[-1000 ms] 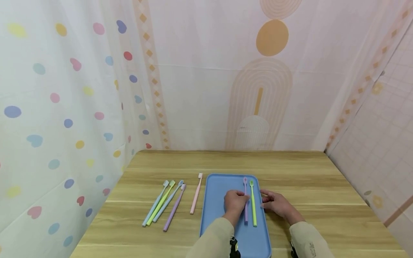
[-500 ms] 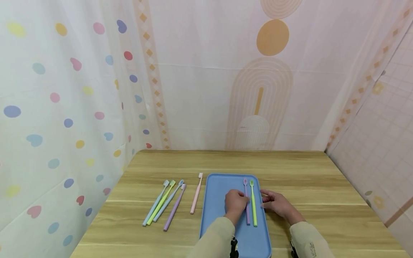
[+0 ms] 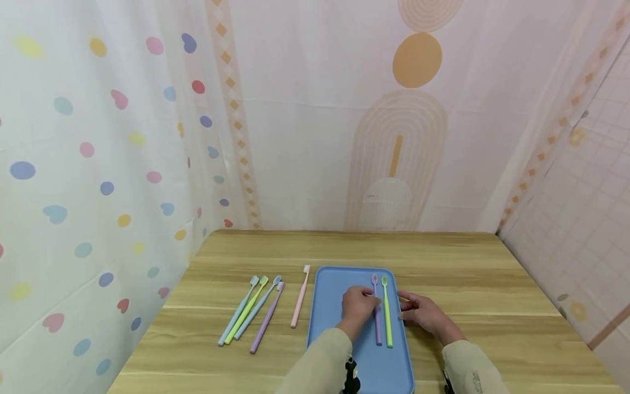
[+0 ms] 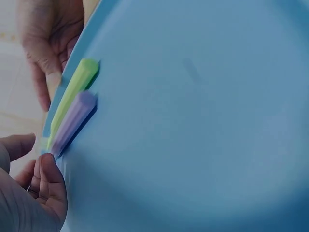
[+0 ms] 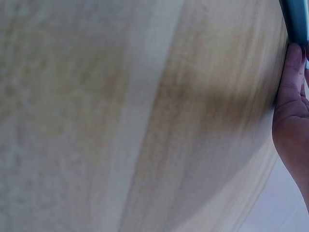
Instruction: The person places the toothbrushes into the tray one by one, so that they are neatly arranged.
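On a blue rectangular tray (image 3: 331, 293) lie a purple toothbrush (image 3: 378, 328) and, just right of it, a green toothbrush (image 3: 388, 323), roughly parallel with heads at the far end. My left hand (image 3: 358, 305) is over the tray, its fingertips beside the middle of the purple toothbrush. In the left wrist view, the thumb of that hand (image 4: 34, 188) stands apart from the fingers, next to the purple handle (image 4: 75, 121). My right hand (image 3: 425, 314) touches the tray's right rim with extended fingers; the right wrist view catches it only at the edge.
Left of the tray, a pink toothbrush (image 3: 300, 301) lies alone on the wooden table (image 3: 443, 251). Farther left is a purple toothbrush (image 3: 266, 323) beside a loose group of blue and green toothbrushes (image 3: 246, 312). Patterned curtains (image 3: 305, 137) enclose the table's back and sides.
The lower end of the purple toothbrush on the tray has shifted right, closer to the green one. My left hand has drawn back slightly; the right hand stays at the rim.
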Demonstrator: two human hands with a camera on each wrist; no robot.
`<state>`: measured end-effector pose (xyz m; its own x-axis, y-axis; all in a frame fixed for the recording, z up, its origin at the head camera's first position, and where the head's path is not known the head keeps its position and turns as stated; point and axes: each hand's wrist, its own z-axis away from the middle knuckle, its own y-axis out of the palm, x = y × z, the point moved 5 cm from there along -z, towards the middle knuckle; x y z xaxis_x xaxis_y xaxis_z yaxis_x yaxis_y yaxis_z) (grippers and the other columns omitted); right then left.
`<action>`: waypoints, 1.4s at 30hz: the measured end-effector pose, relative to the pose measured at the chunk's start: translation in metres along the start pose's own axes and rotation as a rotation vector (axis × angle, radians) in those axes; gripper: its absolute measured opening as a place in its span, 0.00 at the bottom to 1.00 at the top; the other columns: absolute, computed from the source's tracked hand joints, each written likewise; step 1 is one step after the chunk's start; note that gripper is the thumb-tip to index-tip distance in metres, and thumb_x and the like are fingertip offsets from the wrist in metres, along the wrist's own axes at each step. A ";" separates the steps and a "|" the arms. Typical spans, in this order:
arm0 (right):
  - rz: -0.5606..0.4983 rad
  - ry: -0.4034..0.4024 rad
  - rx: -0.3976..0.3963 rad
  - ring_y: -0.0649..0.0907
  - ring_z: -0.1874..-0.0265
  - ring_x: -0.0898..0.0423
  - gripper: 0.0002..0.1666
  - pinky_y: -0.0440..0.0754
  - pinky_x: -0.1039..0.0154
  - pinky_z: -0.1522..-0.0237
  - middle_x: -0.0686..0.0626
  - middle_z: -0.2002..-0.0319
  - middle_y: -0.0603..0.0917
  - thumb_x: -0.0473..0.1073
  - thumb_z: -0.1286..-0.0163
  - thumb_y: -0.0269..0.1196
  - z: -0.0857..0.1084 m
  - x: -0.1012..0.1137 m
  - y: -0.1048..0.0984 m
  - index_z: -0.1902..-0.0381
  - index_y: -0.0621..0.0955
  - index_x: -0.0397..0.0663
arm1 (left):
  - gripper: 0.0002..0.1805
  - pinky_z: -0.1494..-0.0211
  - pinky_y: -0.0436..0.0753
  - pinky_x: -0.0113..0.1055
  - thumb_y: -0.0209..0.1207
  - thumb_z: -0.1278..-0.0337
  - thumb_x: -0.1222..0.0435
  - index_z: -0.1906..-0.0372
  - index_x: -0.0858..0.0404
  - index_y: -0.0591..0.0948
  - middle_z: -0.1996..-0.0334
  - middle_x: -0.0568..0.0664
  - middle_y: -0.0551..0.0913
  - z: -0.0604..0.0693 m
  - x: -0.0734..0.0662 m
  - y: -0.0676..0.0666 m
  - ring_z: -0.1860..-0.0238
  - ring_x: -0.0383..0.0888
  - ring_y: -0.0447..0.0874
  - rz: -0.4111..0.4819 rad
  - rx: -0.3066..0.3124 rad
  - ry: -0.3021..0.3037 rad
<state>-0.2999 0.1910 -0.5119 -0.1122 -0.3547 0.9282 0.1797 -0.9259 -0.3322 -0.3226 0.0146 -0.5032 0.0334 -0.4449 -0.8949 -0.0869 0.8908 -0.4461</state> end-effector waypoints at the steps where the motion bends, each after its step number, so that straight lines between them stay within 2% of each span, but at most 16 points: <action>1: 0.001 -0.005 0.004 0.80 0.60 0.51 0.35 0.83 0.55 0.57 0.39 0.58 0.80 0.25 0.38 0.63 0.000 0.000 0.000 0.33 0.68 0.26 | 0.08 0.70 0.79 0.34 0.71 0.52 0.70 0.65 0.67 0.88 0.73 0.47 0.83 -0.002 -0.001 -0.002 0.73 0.39 0.77 0.005 0.004 0.012; 4: -0.007 -0.008 0.008 0.80 0.60 0.51 0.35 0.83 0.56 0.58 0.39 0.57 0.79 0.25 0.38 0.63 0.001 -0.001 0.000 0.32 0.67 0.25 | 0.09 0.71 0.78 0.34 0.71 0.51 0.70 0.63 0.68 0.88 0.73 0.47 0.83 -0.006 -0.002 -0.010 0.74 0.39 0.77 0.020 0.014 0.037; 10: -0.007 -0.003 0.004 0.80 0.60 0.50 0.35 0.83 0.55 0.57 0.39 0.56 0.79 0.26 0.37 0.63 0.000 -0.002 0.000 0.32 0.68 0.27 | 0.13 0.72 0.79 0.34 0.70 0.49 0.70 0.57 0.70 0.86 0.74 0.48 0.82 -0.015 -0.004 -0.029 0.78 0.40 0.79 0.083 0.062 0.029; 14: -0.007 -0.002 0.004 0.80 0.59 0.50 0.35 0.83 0.54 0.56 0.38 0.56 0.79 0.25 0.37 0.63 -0.001 -0.002 0.000 0.32 0.68 0.27 | 0.15 0.70 0.81 0.34 0.69 0.46 0.68 0.54 0.70 0.85 0.72 0.49 0.82 -0.023 -0.004 -0.043 0.73 0.42 0.81 0.114 0.084 0.018; 21: 0.013 0.018 -0.017 0.79 0.58 0.50 0.35 0.83 0.55 0.54 0.40 0.56 0.79 0.25 0.38 0.63 -0.002 -0.003 -0.003 0.32 0.69 0.29 | 0.17 0.68 0.81 0.35 0.67 0.43 0.70 0.49 0.74 0.82 0.70 0.53 0.81 -0.037 -0.005 -0.070 0.70 0.47 0.81 0.150 0.111 0.046; 29: 0.010 0.016 -0.012 0.78 0.57 0.50 0.35 0.83 0.55 0.55 0.40 0.56 0.79 0.25 0.37 0.63 -0.004 -0.002 -0.004 0.32 0.69 0.28 | 0.20 0.68 0.81 0.34 0.67 0.44 0.69 0.48 0.73 0.82 0.67 0.54 0.83 -0.061 0.002 -0.100 0.69 0.45 0.82 0.127 0.081 0.028; 36: 0.009 0.025 -0.021 0.79 0.58 0.50 0.35 0.83 0.56 0.55 0.40 0.56 0.79 0.25 0.38 0.63 -0.004 -0.002 -0.003 0.32 0.69 0.29 | 0.19 0.69 0.80 0.34 0.65 0.45 0.71 0.48 0.75 0.82 0.70 0.54 0.81 -0.075 0.010 -0.136 0.67 0.54 0.83 0.158 0.035 0.030; 42: 0.001 0.014 -0.016 0.80 0.58 0.50 0.35 0.83 0.55 0.55 0.40 0.56 0.80 0.24 0.38 0.63 -0.004 -0.001 -0.002 0.32 0.69 0.28 | 0.18 0.62 0.82 0.40 0.64 0.42 0.70 0.47 0.72 0.81 0.67 0.53 0.80 -0.081 0.022 -0.166 0.64 0.53 0.82 0.171 0.020 -0.003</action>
<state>-0.3043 0.1921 -0.5129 -0.1260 -0.3576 0.9253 0.1645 -0.9274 -0.3360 -0.3885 -0.1507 -0.4482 0.0230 -0.2861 -0.9579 -0.0720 0.9552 -0.2871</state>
